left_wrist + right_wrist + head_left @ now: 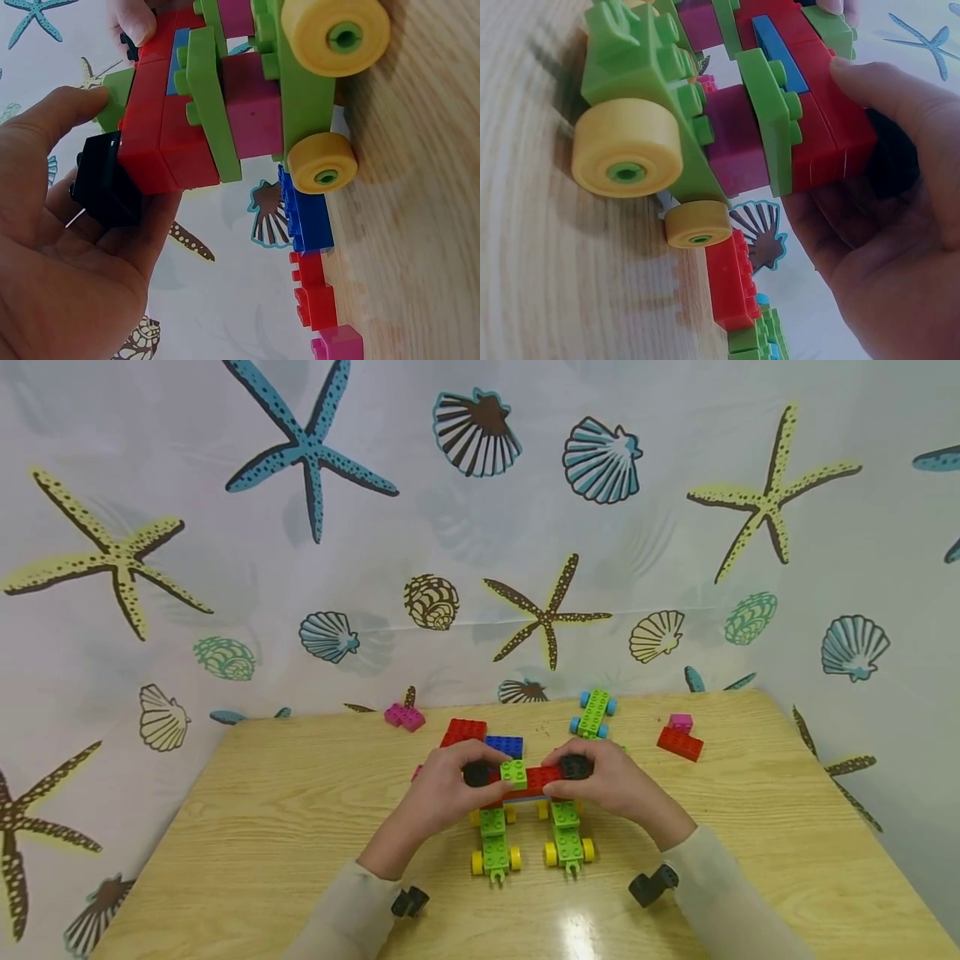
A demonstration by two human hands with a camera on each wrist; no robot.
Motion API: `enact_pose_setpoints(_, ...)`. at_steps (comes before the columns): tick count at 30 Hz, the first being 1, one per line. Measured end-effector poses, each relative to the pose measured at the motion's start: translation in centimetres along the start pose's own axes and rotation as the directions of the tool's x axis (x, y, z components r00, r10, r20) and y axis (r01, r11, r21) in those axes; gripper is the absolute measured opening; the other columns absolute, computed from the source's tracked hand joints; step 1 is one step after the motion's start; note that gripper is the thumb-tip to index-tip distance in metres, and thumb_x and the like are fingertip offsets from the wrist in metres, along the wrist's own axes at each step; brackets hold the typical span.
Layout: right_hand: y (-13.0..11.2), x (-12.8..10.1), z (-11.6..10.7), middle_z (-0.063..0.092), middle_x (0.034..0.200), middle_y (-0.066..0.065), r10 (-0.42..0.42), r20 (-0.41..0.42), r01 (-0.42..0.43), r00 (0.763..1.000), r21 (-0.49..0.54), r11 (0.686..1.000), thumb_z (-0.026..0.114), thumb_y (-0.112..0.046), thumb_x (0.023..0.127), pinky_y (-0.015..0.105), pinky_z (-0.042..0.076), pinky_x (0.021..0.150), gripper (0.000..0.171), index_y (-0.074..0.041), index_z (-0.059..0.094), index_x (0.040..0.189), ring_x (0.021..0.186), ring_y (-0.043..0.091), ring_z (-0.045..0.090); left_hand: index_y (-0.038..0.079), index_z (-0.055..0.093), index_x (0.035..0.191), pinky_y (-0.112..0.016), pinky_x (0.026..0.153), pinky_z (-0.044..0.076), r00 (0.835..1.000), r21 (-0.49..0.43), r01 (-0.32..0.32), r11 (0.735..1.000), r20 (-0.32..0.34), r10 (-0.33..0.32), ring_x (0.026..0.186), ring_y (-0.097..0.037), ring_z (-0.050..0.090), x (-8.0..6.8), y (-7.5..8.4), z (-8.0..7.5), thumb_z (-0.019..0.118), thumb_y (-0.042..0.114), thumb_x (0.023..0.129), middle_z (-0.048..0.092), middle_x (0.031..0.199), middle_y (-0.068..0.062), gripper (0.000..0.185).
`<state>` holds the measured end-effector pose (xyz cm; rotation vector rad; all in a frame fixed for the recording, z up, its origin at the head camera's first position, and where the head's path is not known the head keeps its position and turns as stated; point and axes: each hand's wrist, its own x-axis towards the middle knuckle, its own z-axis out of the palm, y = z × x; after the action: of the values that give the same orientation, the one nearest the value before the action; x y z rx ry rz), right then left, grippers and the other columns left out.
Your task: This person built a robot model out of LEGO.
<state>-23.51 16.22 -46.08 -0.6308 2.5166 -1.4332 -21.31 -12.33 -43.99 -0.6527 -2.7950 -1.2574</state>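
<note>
Head view, centre of frame: both hands meet over a brick model (528, 781) standing on the wooden table (262, 810). The model consists of a red bar across the top, a small green brick on it, and a black piece at each end; beneath sit two green wheeled bases with yellow wheels (495, 847) (568, 842).

The left hand (444, 789) is curled around the left end of the model; the left wrist view shows thumb and fingers pinching the black piece (105, 184) against the red bricks. The right hand (611, 785) grips the right end likewise, fingers wrapped around the other black piece (576, 767) and the red bar.

Behind the hands lie a red brick (463, 731) and a blue brick (504, 746). Toward the rear edge: a pink brick (405, 717) left of centre, a green base with blue wheels (593, 713), and a red brick topped with pink (679, 739) at the right. A printed sea-life sheet (300, 568) fills the upper frame.
</note>
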Motion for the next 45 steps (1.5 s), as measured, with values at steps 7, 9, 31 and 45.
enact_pose_setpoints(7, 0.1, -0.14, 0.07, 0.074, 0.134, 0.014, -0.005, 0.002, 0.005, 1.0, 0.017, 1.0, 0.087, -0.03, 0.1, 0.036, 0.06, 0.097, 0.032, -0.014, 0.08, 0.127, 0.114, 0.026, 0.067, 0.02, 0.084, 0.127, -0.04, 0.094, 0.066, 1.0, -0.008, 0.018, 1.0, 0.001, -0.018, 0.112, -0.022, 0.069, 0.1, -0.14, 0.14, 0.089, 0.026, 0.098, 0.08, 0.131, -0.003, 0.03)
enact_pose_setpoints(9, 0.14, -0.17, 0.08, 0.074, 0.134, 0.015, -0.01, 0.007, 0.01, 1.0, 0.032, 0.999, 0.087, -0.029, 0.1, 0.036, 0.06, 0.095, 0.032, -0.013, 0.079, 0.127, 0.111, 0.025, 0.067, 0.02, 0.084, 0.127, -0.041, 0.095, 0.066, 1.0, -0.015, 0.02, 1.0, 0.005, -0.02, 0.112, -0.022, 0.069, 0.1, -0.2, 0.14, 0.089, 0.027, 0.098, 0.08, 0.131, -0.003, 0.03)
enact_pose_setpoints(31, 0.22, -0.28, 0.02, 0.073, 0.135, 0.016, -0.018, 0.017, 0.017, 1.0, 0.04, 0.999, 0.086, -0.028, 0.101, 0.036, 0.061, 0.094, 0.033, -0.012, 0.079, 0.128, 0.11, 0.025, 0.067, 0.015, 0.082, 0.13, -0.039, 0.092, 0.067, 0.998, 0.048, -0.044, 0.998, 0.042, 0.042, 0.11, -0.021, 0.071, 0.17, 0.2, -0.12, 0.087, 0.025, 0.1, 0.08, 0.131, -0.005, 0.032)
enact_pose_setpoints(45, -0.17, -0.38, 0.07, 0.071, 0.138, 0.016, 0.012, 0.016, -0.013, 1.0, 0.032, 0.999, 0.086, -0.03, 0.101, 0.034, 0.061, 0.095, 0.033, -0.013, 0.079, 0.129, 0.114, 0.027, 0.067, 0.016, 0.08, 0.134, -0.028, 0.083, 0.062, 0.997, 0.071, -0.044, 0.996, 0.074, 0.038, 0.103, -0.017, 0.068, 0.08, 0.53, -0.46, 0.086, 0.029, 0.101, 0.079, 0.133, -0.005, 0.037)
